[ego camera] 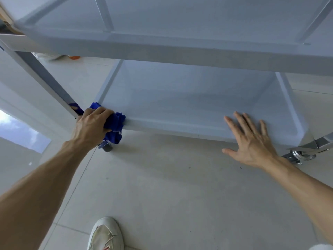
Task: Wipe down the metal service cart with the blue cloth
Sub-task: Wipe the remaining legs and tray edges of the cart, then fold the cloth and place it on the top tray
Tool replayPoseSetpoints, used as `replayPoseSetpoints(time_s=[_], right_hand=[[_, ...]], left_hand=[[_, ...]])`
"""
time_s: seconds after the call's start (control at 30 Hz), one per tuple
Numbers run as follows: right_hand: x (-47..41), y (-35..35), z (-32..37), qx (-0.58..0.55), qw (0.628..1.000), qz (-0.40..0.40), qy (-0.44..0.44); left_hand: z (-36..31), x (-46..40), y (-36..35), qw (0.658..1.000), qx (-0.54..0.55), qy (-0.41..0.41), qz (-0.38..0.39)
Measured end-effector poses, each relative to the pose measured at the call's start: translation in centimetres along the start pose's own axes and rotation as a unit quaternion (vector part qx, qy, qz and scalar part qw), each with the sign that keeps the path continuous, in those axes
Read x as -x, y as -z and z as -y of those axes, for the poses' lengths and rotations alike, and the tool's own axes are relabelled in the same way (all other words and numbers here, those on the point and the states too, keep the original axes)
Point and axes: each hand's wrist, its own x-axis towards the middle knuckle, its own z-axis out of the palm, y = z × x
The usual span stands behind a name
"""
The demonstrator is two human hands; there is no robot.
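The metal service cart point(180, 109) fills the upper view, seen from above, with a top shelf and a lower shelf. My left hand point(91, 126) grips the crumpled blue cloth point(115, 126) against the front left corner of the lower shelf, beside the cart's left leg point(46, 78). My right hand point(252, 141) lies flat with fingers spread on the front right rim of the lower shelf.
Pale floor tiles point(162, 186) spread below the cart. A dark caster wheel point(107, 147) sits under the left corner and a chrome caster point(299, 156) under the right. A beige shoe point(106, 233) stands at the bottom. Stacked plates point(46, 55) and an orange object point(74, 57) lie beyond the cart.
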Motion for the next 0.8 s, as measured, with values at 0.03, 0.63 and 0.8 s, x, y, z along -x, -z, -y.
replayPoseSetpoints(time_s=[0.03,0.63,0.8], right_hand=[[0.0,0.1,0.0,-0.002,1.000,0.010,-0.001],[4.7,2.6,8.1,-0.519,0.849,-0.009,0.097],[6.2,6.4,8.4,-0.674,0.735,0.059,0.028]], left_hand=[[-0.5,0.0,0.1,1.000,0.001,-0.012,-0.010],[-18.1,6.0,-1.0,0.771,0.626,0.070,0.095],[-18.9,6.5,3.1,0.734,0.668,0.055,0.111]])
